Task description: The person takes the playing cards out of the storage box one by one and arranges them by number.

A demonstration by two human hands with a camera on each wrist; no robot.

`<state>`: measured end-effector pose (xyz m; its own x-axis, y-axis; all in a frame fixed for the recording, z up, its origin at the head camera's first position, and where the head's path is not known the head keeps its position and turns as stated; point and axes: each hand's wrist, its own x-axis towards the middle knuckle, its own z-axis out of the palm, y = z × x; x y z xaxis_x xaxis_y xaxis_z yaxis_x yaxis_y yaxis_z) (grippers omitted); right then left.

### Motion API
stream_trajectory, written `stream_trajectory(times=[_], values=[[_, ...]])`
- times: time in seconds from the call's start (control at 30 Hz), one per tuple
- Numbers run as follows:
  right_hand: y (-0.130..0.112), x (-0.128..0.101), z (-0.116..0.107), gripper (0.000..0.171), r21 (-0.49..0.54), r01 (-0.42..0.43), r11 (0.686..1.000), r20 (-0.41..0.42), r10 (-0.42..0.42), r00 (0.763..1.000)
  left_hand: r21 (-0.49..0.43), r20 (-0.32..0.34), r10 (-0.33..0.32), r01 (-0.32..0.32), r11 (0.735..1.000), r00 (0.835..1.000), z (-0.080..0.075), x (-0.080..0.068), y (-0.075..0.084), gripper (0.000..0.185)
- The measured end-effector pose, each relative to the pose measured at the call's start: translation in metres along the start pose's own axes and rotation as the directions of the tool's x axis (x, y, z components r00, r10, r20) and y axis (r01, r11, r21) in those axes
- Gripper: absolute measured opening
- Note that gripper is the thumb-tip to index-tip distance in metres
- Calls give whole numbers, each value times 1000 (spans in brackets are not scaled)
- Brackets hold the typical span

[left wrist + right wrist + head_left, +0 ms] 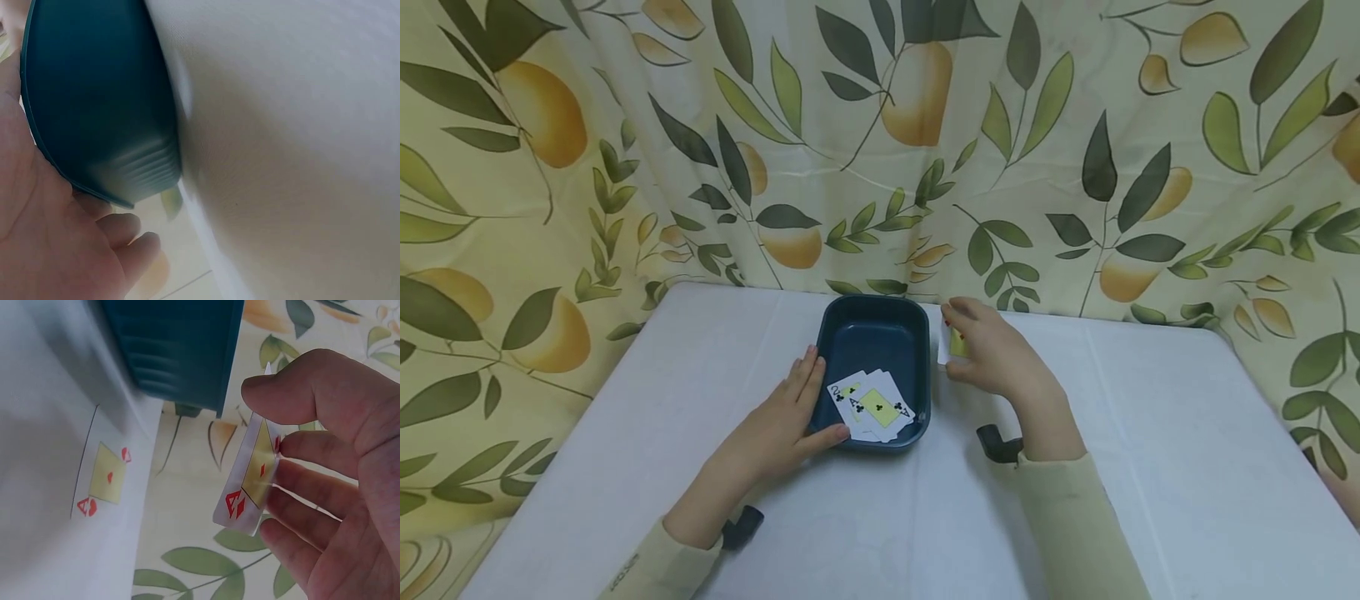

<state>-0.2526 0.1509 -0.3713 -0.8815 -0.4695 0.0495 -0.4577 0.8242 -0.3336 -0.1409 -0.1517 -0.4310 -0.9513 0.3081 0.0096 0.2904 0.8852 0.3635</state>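
Right hand [331, 475] pinching half-hidden ace card [250, 475], left hand [790, 421] steadying tray [872, 333]

The tray [874, 333] looks like dark teal plastic, smooth with a dull sheen, and in the left wrist view its outer wall beside the left hand [44, 237] shows fine moulded ribs at the corner. The playing cards [872, 406] inside the tray, and the card [250, 478] pinched in the grip of the right hand [992, 354] just right of the tray, look like thin coated paper, smooth and slightly glossy. The desk [1150, 433] under the tray carries a white matt cloth with a fine weave and soft creases, and the curtain [625, 167] behind the tray is a matt printed fabric hanging in folds.
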Motion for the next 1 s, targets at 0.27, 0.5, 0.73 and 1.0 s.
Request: stream_trajectory(times=[0.27, 0.5, 0.73, 1.0], values=[[10, 0, 2, 82, 18, -26, 1000, 18, 26, 1000, -1, -4, 2, -2, 1000, 1000, 1, 1, 0, 101], [17, 1, 3, 81, 22, -54, 998, 45, 53, 998, -15, 4, -8, 8, 1000, 1000, 2, 0, -1, 102], [23, 3, 6, 81, 11, -67, 998, 48, 66, 997, -25, 3, -7, 7, 1000, 1000, 3, 1, -2, 103], [31, 7, 13, 81, 23, -73, 997, 32, 72, 997, -31, 4, -8, 8, 999, 1000, 2, 0, -3, 103]])
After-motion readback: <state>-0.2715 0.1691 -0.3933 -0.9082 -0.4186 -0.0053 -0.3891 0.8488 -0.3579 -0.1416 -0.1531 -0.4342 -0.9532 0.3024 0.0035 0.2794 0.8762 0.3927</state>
